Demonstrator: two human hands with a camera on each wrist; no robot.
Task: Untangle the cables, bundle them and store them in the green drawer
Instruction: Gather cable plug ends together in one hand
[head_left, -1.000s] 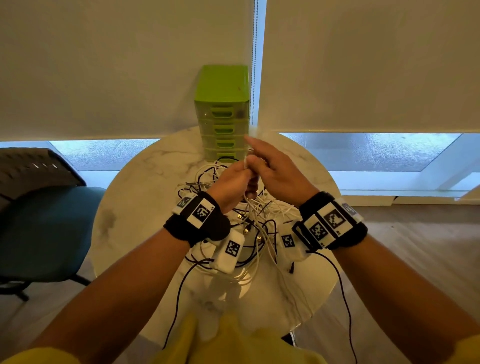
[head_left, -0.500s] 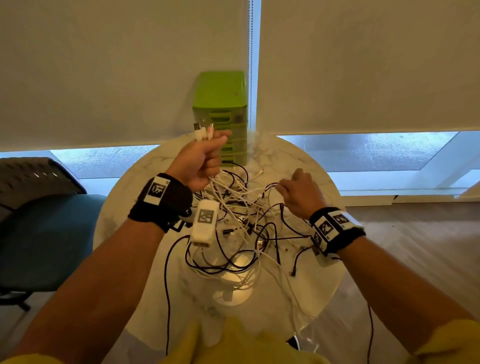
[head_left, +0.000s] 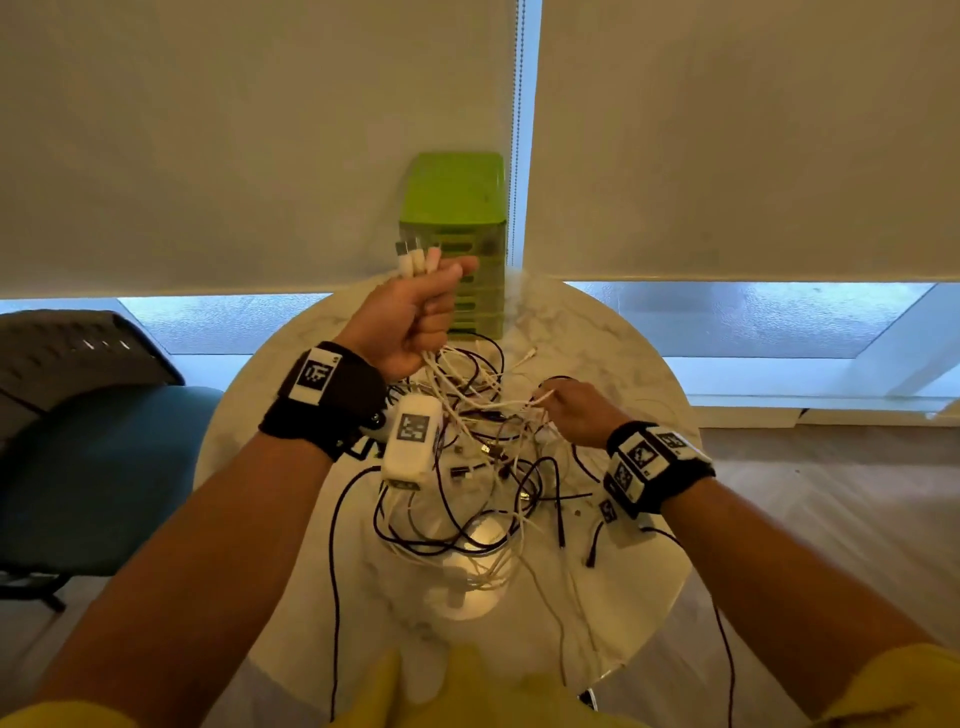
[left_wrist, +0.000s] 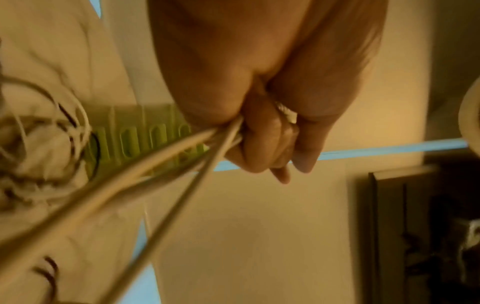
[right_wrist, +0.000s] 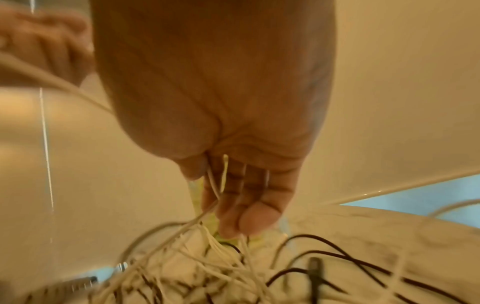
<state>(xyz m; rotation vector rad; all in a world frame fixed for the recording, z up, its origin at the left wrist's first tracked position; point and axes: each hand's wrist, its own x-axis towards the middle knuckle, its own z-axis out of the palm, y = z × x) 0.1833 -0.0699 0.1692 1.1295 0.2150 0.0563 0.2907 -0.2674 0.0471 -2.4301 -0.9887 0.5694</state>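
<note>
Above the round marble desk, my left hand grips three white cable plugs while my right hand pinches white strands in the tangle, still untangling; next I should draw them free toward the green drawer unit.

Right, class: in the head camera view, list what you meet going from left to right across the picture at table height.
Blue chair → left hand gripping the white cables → green drawer unit → right hand in the cable tangle → window strip.
</note>
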